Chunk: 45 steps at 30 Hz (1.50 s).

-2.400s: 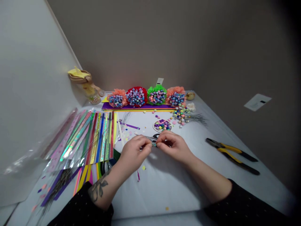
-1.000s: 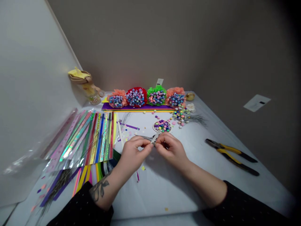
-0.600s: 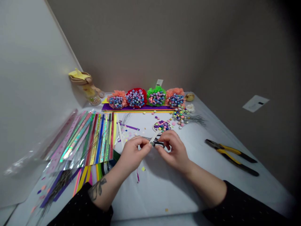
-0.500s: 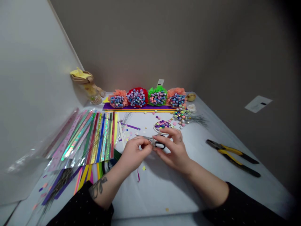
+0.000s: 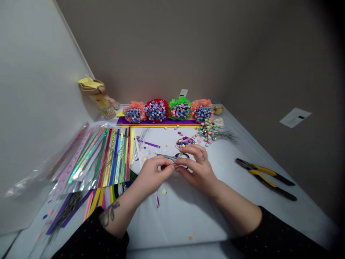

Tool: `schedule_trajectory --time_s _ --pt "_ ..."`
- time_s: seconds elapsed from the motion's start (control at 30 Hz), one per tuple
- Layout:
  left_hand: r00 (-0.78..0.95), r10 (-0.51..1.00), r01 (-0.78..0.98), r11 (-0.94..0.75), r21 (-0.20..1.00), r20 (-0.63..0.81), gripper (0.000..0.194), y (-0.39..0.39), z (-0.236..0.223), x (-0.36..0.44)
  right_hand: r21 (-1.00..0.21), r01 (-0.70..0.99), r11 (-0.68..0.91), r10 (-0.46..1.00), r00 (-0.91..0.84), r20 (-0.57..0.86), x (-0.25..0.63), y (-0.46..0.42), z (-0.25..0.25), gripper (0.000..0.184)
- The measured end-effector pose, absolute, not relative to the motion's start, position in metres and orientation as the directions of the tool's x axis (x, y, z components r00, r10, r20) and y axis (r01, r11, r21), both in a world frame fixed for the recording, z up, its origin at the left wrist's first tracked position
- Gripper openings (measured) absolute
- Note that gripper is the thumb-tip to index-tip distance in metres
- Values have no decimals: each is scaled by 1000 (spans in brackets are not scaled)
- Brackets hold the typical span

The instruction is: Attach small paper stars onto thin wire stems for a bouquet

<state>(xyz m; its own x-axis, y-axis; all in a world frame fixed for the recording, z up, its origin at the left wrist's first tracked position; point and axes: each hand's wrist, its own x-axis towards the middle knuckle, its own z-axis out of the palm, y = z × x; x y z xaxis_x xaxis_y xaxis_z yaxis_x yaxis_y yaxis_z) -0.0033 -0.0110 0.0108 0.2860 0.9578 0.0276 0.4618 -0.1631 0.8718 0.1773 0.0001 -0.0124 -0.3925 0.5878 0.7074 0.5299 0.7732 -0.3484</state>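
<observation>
Above the middle of the table, my left hand (image 5: pixel 155 175) pinches thumb and forefinger together on one end of a small pale paper strip (image 5: pixel 179 156). My right hand (image 5: pixel 199 172) meets it from the other side, with thumb and fingertips closed on the same strip; part of it is hidden by the fingers. Just behind the fingertips lie scissors (image 5: pixel 167 157) with dark handles, blades to the left. Beyond them stands a small round dish (image 5: pixel 176 144) of purple, pink and yellow folded paper stars (image 5: pixel 185 141).
Sleeved shiny paper strips (image 5: pixel 107 154) cover the left side, with thin wires (image 5: pixel 66 212) below. Yellow-and-black pliers (image 5: pixel 265 178) lie at right. Several star-filled paper flowers (image 5: pixel 156 110) line the back, near loose stars (image 5: pixel 207 130). A cup (image 5: pixel 101 99) stands back left.
My right fingers have shifted slightly on the strip, and its pale end now shows upright between them. My left hand keeps its pinch. The view has moved a little.
</observation>
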Motion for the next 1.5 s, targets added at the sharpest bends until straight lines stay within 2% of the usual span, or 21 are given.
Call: schedule_trajectory --time_s 0.33,0.8,1.27,1.4,1.5 --pt "196 981 448 -100 888 11 12 -9 5 -2 -359 512 780 584 -389 713 177 1 -13 16" --pt "226 974 380 -59 923 -30 14 -9 9 -2 -366 511 777 579 -355 734 176 1 -17 12" --pt "209 978 435 -99 895 6 14 -9 4 -1 -402 511 760 615 -364 700 174 1 -18 21" --pt "192 977 493 -175 852 89 14 -10 3 -2 -475 525 706 684 -331 650 177 -1 -12 31" --pt "262 946 564 -312 765 192 14 -12 2 -3 -472 535 701 696 -365 619 177 -1 -10 26"
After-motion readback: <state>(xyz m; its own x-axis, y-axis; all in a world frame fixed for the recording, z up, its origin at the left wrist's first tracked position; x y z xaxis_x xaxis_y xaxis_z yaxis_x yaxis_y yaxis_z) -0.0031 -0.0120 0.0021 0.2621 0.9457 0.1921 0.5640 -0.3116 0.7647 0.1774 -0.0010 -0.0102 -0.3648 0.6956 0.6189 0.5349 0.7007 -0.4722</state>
